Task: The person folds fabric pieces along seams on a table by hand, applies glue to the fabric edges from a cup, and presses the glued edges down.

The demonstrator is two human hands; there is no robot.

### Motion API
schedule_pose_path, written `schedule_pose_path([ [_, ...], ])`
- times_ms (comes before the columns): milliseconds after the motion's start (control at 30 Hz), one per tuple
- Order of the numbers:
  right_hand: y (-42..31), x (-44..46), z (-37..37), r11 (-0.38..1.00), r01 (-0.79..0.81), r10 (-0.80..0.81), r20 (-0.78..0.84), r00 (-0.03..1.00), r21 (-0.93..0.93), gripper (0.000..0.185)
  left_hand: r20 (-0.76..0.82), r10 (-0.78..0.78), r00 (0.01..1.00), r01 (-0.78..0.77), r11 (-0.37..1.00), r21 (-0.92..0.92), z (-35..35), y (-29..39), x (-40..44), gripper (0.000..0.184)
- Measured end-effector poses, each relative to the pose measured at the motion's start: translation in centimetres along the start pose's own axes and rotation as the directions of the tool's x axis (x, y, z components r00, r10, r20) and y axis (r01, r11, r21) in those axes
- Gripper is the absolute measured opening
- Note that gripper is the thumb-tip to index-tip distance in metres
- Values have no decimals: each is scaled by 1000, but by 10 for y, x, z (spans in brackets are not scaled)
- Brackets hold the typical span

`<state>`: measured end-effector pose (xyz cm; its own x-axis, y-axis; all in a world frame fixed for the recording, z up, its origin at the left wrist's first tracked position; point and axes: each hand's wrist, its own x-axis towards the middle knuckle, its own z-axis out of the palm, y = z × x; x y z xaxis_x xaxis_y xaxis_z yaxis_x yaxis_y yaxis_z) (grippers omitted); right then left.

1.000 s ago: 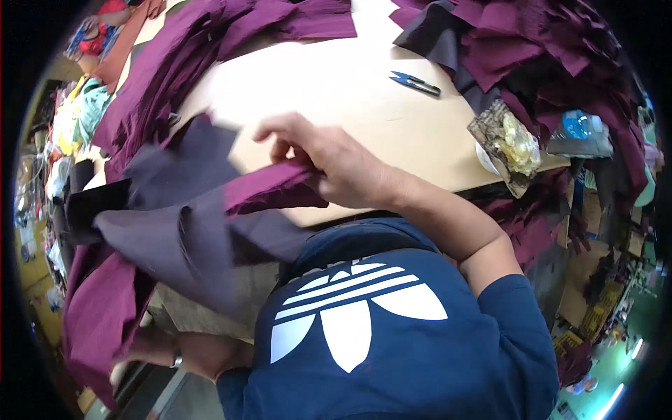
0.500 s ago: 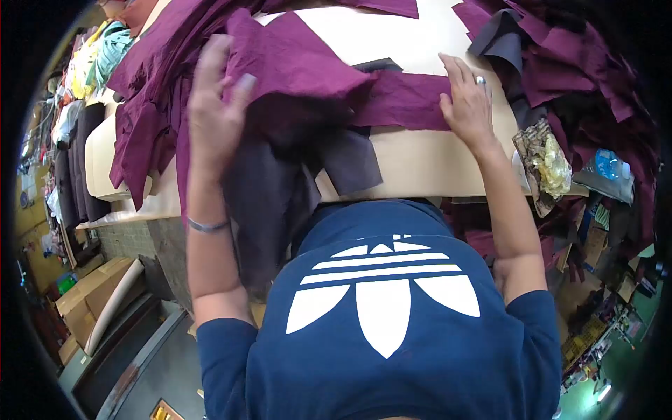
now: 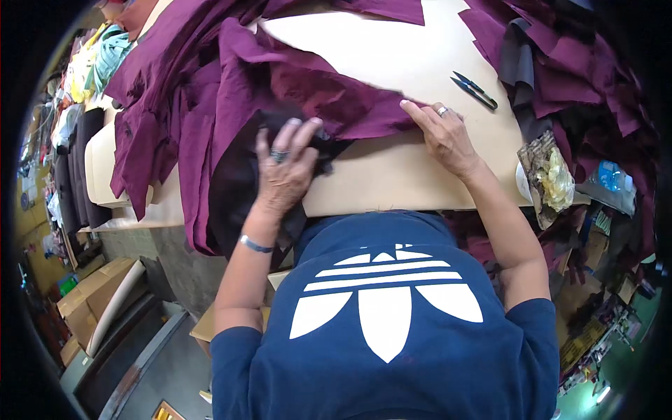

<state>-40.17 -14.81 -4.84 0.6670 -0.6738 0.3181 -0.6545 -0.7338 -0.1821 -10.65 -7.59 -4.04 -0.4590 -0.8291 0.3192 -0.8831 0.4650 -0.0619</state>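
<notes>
Cloth point(image 3: 374, 117), maroon: likely light, limp | grip its edge by your right hand point(image 3: 448, 142), pinch unclear | your left hand point(image 3: 285, 175), fingers spread, on dark fabric point(image 3: 236, 171)

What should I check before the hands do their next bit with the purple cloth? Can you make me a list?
1. Right hand at the tip of the purple cloth: ok.
2. Left hand at the dark cloth: ok.
3. Left fingers gripping firmly: cannot tell; they're blurry.
4. Purple cloth lying smooth: not ok, it has folds.
5. Snips away from both hands: ok, they lie on the table beyond the right hand.
6. Snips' blades closed: not ok, the tips are apart.
</notes>
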Motion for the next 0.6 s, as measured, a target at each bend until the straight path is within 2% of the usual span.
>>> schedule_pose_path([
  [67, -13, 17, -6, 983, 31, -12, -106, 994, 181, 49, 4, -137, 991, 137, 990, -27, -20, -18, -3, 18],
  [133, -31, 33, -15, 977, 89, -66, -124, 990, 193, 51, 55, -262, 963, 261, 965, 18, -41, -30, -5, 26],
  [200, -45, 46, -36, 991, 43, -41, -19, 999, 126, 60, -60, -391, 919, 390, 920, -28, -56, -33, -6, 27],
  [233, -50, 54, -42, 994, 71, -66, -68, 996, 87, 58, -135, -373, 918, 358, 925, -127, -61, -28, -1, 25],
  [267, -53, 62, -48, 994, 99, -93, -115, 989, 45, 55, -189, -350, 917, 298, 919, -256, -60, -16, 8, 36],
  [300, -55, 68, -55, 992, 125, -123, -158, 980, 3, 53, -150, -341, 928, 296, 919, -261, -55, -2, 16, 45],
  [367, -56, 79, -83, 969, 166, -192, -137, 972, -181, 51, -54, -345, 937, 327, 920, -215, -34, 15, 25, 64],
  [400, -56, 85, -97, 944, 185, -224, -119, 967, -274, 49, -49, -371, 927, 359, 919, -164, -14, 12, 22, 61],
  [467, -43, 99, -118, 922, 232, -298, -186, 936, -310, 45, -53, -444, 894, 436, 892, -117, 2, 4, 12, 52],
  [500, -38, 104, -123, 928, 242, -301, -188, 935, -285, 69, -128, -406, 905, 384, 908, -167, 8, -6, 2, 47],
  [533, -39, 108, -126, 934, 206, -228, -43, 973, -293, 61, -74, -449, 890, 425, 879, -215, 1, -10, -1, 45],
  [567, -37, 119, -127, 963, 211, -207, 44, 977, -165, 52, -135, -377, 916, 357, 922, -152, -5, -26, 0, 43],
  [600, -30, 130, -117, 961, 262, -263, -2, 965, -90, 52, -189, -302, 934, 291, 953, -83, -12, -50, 0, 41],
])
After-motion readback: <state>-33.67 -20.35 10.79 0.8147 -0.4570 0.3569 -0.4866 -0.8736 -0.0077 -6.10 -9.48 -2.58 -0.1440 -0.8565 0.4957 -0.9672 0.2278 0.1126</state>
